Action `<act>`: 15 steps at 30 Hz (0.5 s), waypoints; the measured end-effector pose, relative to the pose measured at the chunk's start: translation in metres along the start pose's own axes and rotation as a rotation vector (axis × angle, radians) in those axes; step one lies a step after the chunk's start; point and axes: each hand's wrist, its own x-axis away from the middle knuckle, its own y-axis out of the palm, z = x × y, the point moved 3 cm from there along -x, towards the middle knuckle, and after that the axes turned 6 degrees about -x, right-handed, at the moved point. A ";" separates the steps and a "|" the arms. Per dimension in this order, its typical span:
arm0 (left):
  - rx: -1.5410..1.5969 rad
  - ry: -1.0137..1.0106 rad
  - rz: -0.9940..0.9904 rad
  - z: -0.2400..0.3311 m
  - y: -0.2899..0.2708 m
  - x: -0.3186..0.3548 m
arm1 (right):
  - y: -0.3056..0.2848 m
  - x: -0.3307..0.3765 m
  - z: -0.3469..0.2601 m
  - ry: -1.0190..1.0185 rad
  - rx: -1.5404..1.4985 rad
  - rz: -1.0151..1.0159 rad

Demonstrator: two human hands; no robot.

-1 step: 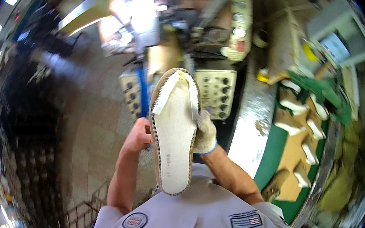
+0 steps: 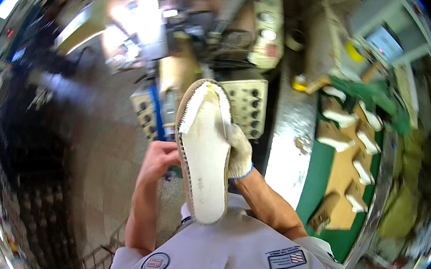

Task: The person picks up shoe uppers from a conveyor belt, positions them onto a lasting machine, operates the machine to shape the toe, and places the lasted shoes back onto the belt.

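Observation:
A brown shoe upper (image 2: 204, 149) is held up sole side toward me. Its pale insole is ringed by stitching, with white toothed strips and a yellow spot at the upper end. My right hand (image 2: 240, 151), in a cream knit glove with a blue cuff edge, grips its right side, thumb over the rim and the other fingers hidden behind. On the opposite side, my bare left hand (image 2: 160, 159) is closed against the left edge. Its fingertips pass behind the shoe, so what they pinch does not show.
Beyond the shoe stands a machine with a knobbed control panel (image 2: 246, 105). To the right, a shiny metal surface (image 2: 291, 144) borders a green bench (image 2: 311, 192) carrying a tan board (image 2: 340, 177) with several brown and white shoe pieces. A small yellow-capped bottle (image 2: 299, 82) stands near its far end.
The background has shifted a little to the left. My left hand's fingers have straightened slightly and reach further toward the shoe's edge. My right hand keeps its grip.

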 end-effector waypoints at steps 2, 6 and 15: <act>-0.375 0.046 0.416 0.011 0.004 -0.005 | -0.033 0.016 -0.041 -0.128 0.078 0.066; -0.597 0.408 0.713 0.037 0.011 -0.047 | -0.118 0.081 -0.121 -0.381 0.414 0.353; -1.040 0.215 0.846 0.027 -0.001 -0.142 | -0.363 0.264 -0.286 0.181 1.477 1.344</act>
